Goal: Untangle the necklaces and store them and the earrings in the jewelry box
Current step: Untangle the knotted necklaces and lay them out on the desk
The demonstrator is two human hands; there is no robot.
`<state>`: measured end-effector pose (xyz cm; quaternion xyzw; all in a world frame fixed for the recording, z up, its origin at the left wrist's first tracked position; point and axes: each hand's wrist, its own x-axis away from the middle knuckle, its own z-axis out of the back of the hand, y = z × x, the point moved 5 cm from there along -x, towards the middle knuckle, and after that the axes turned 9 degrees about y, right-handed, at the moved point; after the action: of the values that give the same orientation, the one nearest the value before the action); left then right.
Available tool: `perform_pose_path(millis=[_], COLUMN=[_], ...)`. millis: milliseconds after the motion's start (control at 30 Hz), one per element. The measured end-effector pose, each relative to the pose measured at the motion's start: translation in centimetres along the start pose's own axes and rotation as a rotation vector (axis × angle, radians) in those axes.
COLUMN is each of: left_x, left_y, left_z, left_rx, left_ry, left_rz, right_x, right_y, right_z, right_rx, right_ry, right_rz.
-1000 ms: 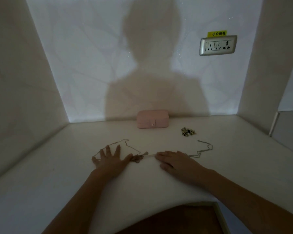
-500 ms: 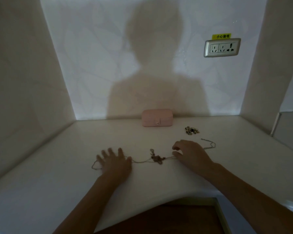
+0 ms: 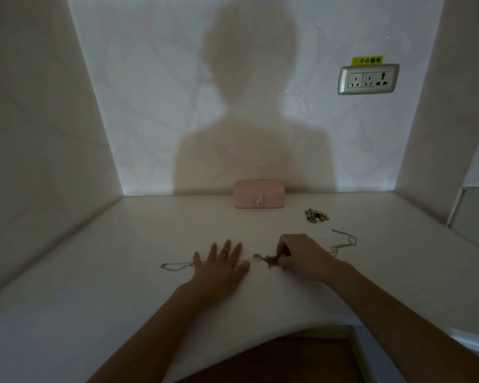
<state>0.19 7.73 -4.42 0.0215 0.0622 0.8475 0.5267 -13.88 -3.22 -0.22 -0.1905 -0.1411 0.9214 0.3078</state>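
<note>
The fingers [image 3: 284, 246] of the right hand [image 3: 302, 255] are curled and pinch the knotted middle of the thin silvery chain necklaces [image 3: 270, 260], which lie on the near part of the white worktop [image 3: 122, 272]. The fingers [image 3: 227, 248] of the left hand [image 3: 219, 265] are straight and spread, pressing flat on the chain just left of the knot. One loose loop trails out past that hand to the left, and another curls away to the right of the right hand. The tangle does not look undone yet, so the job seems to be at its first step. Farther back, the small heap of dark-and-gold earrings [image 3: 316, 216] sits untouched, well apart from both hands. The pink rectangular jewelry box [image 3: 259, 194] with a snap clasp stands against the back wall, lid shut. Nothing appears stored: untangling, opening the box and putting every piece away all remain.
</note>
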Motion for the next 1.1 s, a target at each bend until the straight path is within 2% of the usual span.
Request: perform_pose_path(millis=[100, 333, 467, 600, 667, 733, 800, 933, 1033, 1100], left_x=[0.2, 0.2, 0.3, -0.3, -0.8, -1.0, -1.1, -2.1, -2.8, -3.2], left_y=[-0.2, -0.4, -0.6, -0.1, 0.9, 2.2, 3.5, 4.9, 4.9, 4.6], left_z=[0.1, 0.0, 0.2, 0.9, 2.1, 3.4, 4.1, 3.5, 3.3, 3.5], left_rx=[0.004, 0.023, 0.047, 0.131, 0.320, 0.674, 0.955, 1.284, 1.380, 1.387], left_ry=[-0.015, -0.027, -0.028, -0.008, 0.140, 0.265, 0.248, 0.129, 0.118, 0.124], left_rz=[0.022, 0.060, 0.096, 0.144, 0.062, -0.040, -0.071, -0.002, 0.034, 0.058], right_x=[0.1, 0.5, -0.2, -0.6, -0.8, -0.9, -1.4, -2.3, -3.0, -3.7], right_y=[0.8, 3.9, 3.3, 2.9, 2.2, 1.4, 0.7, -0.2, -0.5, -0.3], right_z=[0.6, 4.2, 4.3, 4.0, 3.9, 3.5, 3.1, 2.9, 2.8, 2.2], right_rx=[0.039, -0.057, -0.052, -0.576, -0.846, -0.976, -0.968, -0.813, -0.727, -0.824], right_ry=[-0.001, 0.322, 0.166, 0.045, -0.007, -0.041, -0.036, 0.104, 0.195, 0.190], right_rz=[0.092, 0.023, 0.010, -0.129, -0.163, -0.191, -0.193, -0.112, -0.092, -0.143])
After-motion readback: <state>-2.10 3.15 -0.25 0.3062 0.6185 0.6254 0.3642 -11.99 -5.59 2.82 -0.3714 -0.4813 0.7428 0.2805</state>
